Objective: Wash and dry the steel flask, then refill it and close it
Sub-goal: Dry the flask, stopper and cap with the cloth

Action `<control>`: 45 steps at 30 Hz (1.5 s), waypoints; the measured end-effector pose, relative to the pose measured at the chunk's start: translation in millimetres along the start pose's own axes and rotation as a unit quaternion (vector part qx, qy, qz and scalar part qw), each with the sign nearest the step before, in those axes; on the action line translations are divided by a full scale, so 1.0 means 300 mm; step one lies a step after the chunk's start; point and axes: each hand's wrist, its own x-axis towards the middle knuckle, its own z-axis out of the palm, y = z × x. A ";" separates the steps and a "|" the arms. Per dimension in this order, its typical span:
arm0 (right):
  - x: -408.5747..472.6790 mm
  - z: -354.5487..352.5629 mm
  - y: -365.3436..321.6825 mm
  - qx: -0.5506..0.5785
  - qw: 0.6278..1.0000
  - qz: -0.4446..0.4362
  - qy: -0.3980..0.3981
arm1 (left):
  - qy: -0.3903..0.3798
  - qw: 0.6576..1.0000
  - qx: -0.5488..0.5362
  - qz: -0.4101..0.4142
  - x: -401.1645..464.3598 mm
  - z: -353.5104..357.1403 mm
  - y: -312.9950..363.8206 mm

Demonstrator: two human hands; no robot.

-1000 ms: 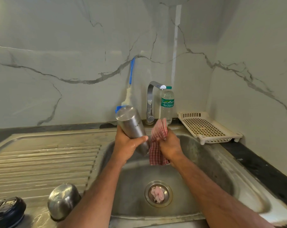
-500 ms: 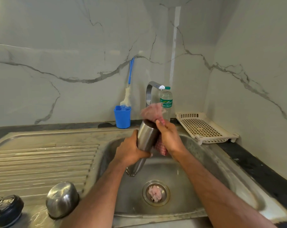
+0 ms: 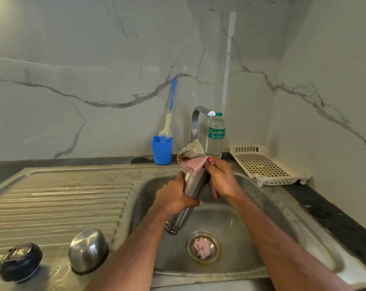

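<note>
The steel flask [image 3: 191, 192] is held upside down and tilted over the sink basin [image 3: 262, 206], its open threaded mouth pointing down near the drain. My left hand [image 3: 173, 198] grips its middle. My right hand [image 3: 222, 179] holds a red-checked cloth [image 3: 191, 159] draped over the flask's raised base and down its right side. A rounded steel cap [image 3: 87, 250] and a black lid [image 3: 20, 262] sit on the wet drainboard at the lower left.
A tap [image 3: 196, 122] rises behind the sink beside a plastic water bottle [image 3: 216, 135]. A blue cup [image 3: 161, 150] holds a bottle brush [image 3: 170, 114]. A cream perforated tray [image 3: 264, 164] sits at the right. A pink scrap [image 3: 202, 247] lies in the drain.
The flask has been turned over, its base swinging from upper left to upper right and its mouth down. The cloth has moved up onto the base and spread over it.
</note>
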 end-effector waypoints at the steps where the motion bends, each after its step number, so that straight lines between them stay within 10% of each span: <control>1: -0.008 -0.008 -0.014 0.055 0.998 0.007 0.002 | 0.008 1.000 -0.004 -0.010 0.001 -0.004 -0.008; 8: 0.001 -0.003 -0.022 0.285 0.929 0.189 0.139 | 0.167 0.964 -0.199 -0.064 -0.017 -0.060 0.003; 22: 0.182 0.406 -0.118 -0.158 0.985 0.053 0.043 | 0.302 0.934 -0.172 -0.085 0.021 -0.600 -0.246; 31: 0.188 0.662 -0.171 -0.505 0.842 -0.117 -0.151 | 0.319 0.925 -0.156 -0.136 -0.014 -0.721 -0.519; 35: 0.197 0.713 -0.173 -0.537 0.804 -0.166 -0.193 | 0.336 0.913 -0.177 -0.149 0.004 -0.720 -0.586; 45: 0.242 0.750 -0.165 -0.461 0.863 -0.070 -0.194 | 0.365 0.894 -0.199 -0.164 0.060 -0.719 -0.663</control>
